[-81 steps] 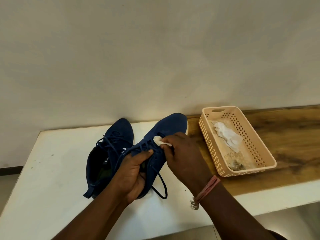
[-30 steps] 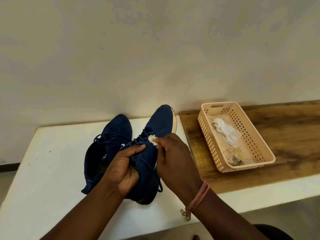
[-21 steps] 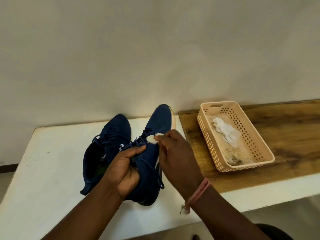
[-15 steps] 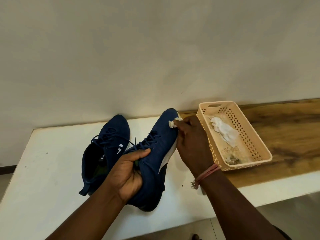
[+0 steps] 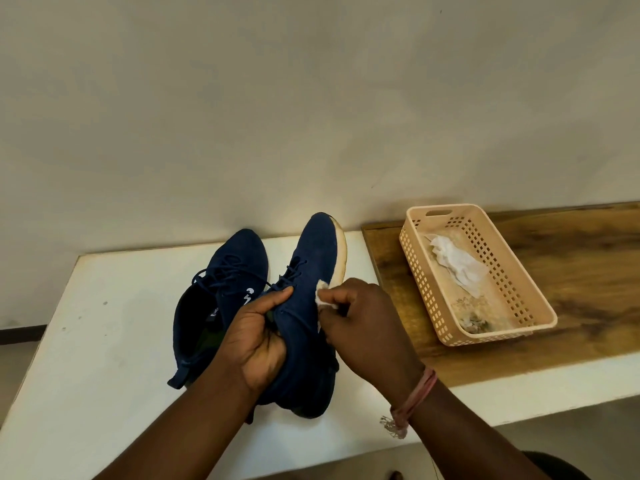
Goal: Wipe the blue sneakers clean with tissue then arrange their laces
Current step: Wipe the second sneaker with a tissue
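Blue sneaker (image 5: 311, 271), tilted at tabletop's (image 5: 104, 341) rear edge: left hand (image 5: 258, 337) gripped its collar; right hand (image 5: 363, 327) pinched tissue (image 5: 323, 299) against its side

A plain off-white wall (image 5: 311, 98) is filling the upper half of the view. Below it a white desk (image 5: 104, 334) is running along the wall, adjoining a brown wood-grain panel (image 5: 588, 271) at its right. Greyish floor (image 5: 20, 362) is showing at far left.
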